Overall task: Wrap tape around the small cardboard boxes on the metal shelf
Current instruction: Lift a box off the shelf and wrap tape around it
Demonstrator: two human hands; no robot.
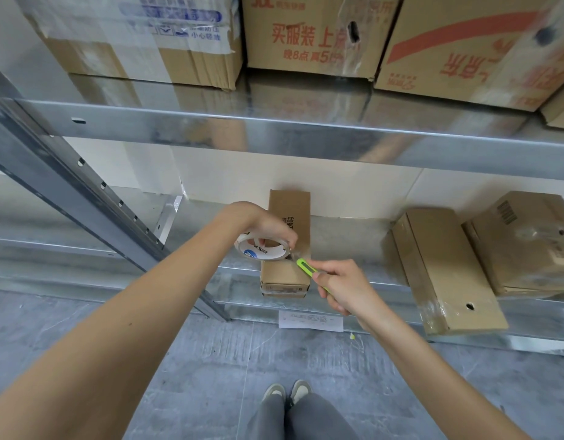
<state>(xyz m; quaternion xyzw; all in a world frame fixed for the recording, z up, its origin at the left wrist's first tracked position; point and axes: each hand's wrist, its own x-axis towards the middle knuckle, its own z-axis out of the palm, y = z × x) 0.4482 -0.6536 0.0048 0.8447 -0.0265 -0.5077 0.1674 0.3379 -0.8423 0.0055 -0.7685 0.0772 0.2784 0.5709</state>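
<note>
Head view: left hand (268, 227) grips the tape roll (262, 249), fingers curled through and over it, held just above the narrow cardboard box (288, 242) on the lower metal shelf (344, 236). Right hand (345, 289) grips a green utility knife (307, 268), tip pointing up-left at the short tape strand between roll and box top. Box long axis runs front to back, away from the person; tape crosses it near the front third. The knife hand is nearer the strand, which lies just left of and beyond that grip. Likely step: cutting tape free; the blade must cross the strand without nicking the left fingers. Two more taped boxes (445, 268) sit well apart to the right.
</note>
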